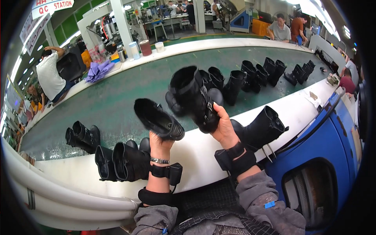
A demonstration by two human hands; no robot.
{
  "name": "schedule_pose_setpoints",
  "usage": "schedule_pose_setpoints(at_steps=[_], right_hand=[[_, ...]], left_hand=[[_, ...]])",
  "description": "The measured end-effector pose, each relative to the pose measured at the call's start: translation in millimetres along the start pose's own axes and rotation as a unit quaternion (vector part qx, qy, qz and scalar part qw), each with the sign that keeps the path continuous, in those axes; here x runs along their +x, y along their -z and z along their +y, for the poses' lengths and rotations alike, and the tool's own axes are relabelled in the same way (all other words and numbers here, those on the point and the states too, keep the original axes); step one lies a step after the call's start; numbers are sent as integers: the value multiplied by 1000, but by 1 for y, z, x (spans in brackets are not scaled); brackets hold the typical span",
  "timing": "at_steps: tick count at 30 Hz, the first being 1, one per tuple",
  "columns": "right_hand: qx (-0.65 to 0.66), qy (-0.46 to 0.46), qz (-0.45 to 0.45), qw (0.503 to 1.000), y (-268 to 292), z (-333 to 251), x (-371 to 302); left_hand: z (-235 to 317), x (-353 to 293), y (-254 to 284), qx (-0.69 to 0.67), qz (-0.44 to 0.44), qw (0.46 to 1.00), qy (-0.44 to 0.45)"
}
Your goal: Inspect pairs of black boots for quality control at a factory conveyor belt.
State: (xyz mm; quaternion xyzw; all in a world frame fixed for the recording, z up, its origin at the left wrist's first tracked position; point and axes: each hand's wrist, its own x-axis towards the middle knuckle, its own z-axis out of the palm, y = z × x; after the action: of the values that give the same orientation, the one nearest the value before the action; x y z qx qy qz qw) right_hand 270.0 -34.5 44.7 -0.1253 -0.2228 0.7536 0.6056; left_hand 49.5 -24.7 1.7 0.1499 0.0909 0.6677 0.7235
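Mid-frame, the left hand has its fingers closed around a low black boot, tipped on its side above the white rim of the worktop. Just right of it, the right hand grips a taller buckled black boot, raised over the green belt. More black boots lie at lower left.

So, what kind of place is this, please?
Most likely a shoe factory line. Black boots stand in pairs on a long green conveyor belt, workers sit along it, and each of the person's hands, left hand and right hand, holds a boot.
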Motion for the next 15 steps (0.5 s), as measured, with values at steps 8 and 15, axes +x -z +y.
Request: schedule_pose_setpoints(at_steps=[8,15], right_hand=[[-77,79,67,992,0,33,24],[-136,80,107,982,-1,55,11]], left_hand=[[9,-9,5,-106,82,991,13],[1,-16,-3,-57,143,985,-78]])
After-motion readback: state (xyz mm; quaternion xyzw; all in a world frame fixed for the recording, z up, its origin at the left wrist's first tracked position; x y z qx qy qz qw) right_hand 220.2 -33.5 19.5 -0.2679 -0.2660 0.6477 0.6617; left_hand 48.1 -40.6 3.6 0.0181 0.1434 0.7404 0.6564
